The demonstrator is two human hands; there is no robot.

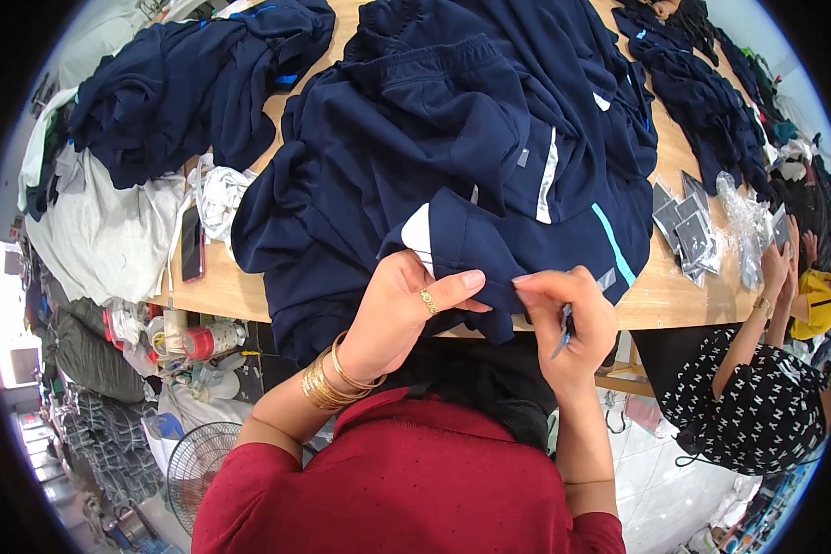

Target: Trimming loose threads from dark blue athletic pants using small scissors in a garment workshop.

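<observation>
The wooden table (683, 294) runs away from me and is almost buried under a heap of navy garments (452, 129), with a second dark pile (194, 83) off to my left and more dark pieces along the far right edge. A phone (191, 242) lies on the bare wood at my left, beside a crumpled white cloth (220, 196). To my right a co-worker in a black-and-white patterned top (757, 406) has both hands up at a stack of small clear-bagged packets (692, 235). Below the table edge on my left I see a fan (194, 466) and cluttered bottles and bags.

The piece I am working on is the navy garment edge (489, 277) hanging over the near edge of the table, right in front of my chest. Its hem runs roughly left to right between my two hands, so both are equally close to it. My left hand (402, 309) pinches the fabric from the left, thumb lying flat along the fold, fingers closed behind it. My right hand (568, 319) meets it from the right, thumb and forefinger closed on the same edge, while the remaining fingers curl around a small blue tool (563, 334) pointing down; its tip is too small to make out. The two thumbs almost touch.
</observation>
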